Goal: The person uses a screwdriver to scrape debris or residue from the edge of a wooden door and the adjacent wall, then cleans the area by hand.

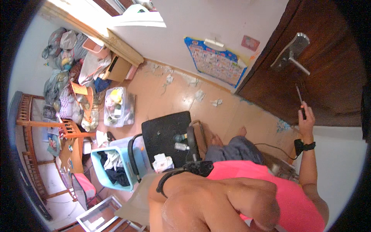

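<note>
Right hand (307,123) grips screwdriver (300,99) near door (332,85); print illegible on poster (215,62).

Right-hand fingers (308,111) partly hide the tool's handle (303,113), and print on the wall chart (216,62) is too small to read.

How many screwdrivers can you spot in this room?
1: the screwdriver in the right hand, its thin shaft pointing toward the brown door near the metal handle. Others could be hidden among the piled bags.
</note>
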### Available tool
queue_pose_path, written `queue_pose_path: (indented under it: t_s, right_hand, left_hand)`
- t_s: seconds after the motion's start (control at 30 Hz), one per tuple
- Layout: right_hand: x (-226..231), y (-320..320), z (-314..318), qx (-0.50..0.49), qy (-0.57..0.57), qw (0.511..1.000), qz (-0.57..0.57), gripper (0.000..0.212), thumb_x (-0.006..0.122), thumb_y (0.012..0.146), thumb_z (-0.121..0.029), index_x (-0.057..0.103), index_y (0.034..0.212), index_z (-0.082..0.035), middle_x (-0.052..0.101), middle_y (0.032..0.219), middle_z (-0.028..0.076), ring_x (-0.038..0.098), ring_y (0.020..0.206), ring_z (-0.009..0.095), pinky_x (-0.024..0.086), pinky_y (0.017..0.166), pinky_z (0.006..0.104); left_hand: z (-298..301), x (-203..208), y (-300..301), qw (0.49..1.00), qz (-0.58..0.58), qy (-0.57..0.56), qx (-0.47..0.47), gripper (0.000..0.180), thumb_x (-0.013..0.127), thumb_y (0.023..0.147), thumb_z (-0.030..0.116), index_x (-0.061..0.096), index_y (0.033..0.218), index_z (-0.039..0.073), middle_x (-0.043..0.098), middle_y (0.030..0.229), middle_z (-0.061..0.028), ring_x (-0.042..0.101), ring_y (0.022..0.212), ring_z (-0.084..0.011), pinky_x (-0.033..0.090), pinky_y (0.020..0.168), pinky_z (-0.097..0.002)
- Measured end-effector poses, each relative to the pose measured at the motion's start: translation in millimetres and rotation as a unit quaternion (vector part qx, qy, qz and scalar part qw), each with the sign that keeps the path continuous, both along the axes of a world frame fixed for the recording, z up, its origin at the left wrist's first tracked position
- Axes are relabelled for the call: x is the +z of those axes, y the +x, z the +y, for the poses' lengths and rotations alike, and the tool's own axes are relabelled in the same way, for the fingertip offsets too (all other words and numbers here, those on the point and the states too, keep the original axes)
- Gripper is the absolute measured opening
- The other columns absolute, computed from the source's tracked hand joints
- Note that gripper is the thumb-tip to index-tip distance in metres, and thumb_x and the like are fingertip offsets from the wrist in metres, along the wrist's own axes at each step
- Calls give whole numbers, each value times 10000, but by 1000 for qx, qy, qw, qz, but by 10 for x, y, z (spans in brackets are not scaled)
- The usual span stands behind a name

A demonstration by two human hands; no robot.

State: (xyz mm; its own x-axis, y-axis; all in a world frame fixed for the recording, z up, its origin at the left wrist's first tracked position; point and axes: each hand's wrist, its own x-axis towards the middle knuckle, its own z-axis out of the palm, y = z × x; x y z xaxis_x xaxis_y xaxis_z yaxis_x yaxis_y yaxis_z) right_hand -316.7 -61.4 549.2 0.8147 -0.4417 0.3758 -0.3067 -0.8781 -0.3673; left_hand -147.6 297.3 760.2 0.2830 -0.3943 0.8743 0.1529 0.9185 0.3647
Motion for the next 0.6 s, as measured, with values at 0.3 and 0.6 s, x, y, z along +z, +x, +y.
queue_pose_path:
  t_s: [0.3,0.6]
  right_hand:
    - [202,-572,-45,-37,13,997,65,398,562,876,-34,522,1272,-47,608,1045,134,581,964,293,459,831,385]
    - [387,-613,115,-47,-13,998,51,413,580,858,-33,527,1266,-54,609,998,123,579,928,311,459,816,384]
  left_hand:
    - [-198,173,-194,978,74,-193,24,228,531,911,207,677,814,61,661,835,-103,524,747,-217,357,586,-300]
    - [243,-184,281,998,-45,-4,-50,311,482,935,338,632,854,78,653,919,-111,473,805,-261,367,743,-394]
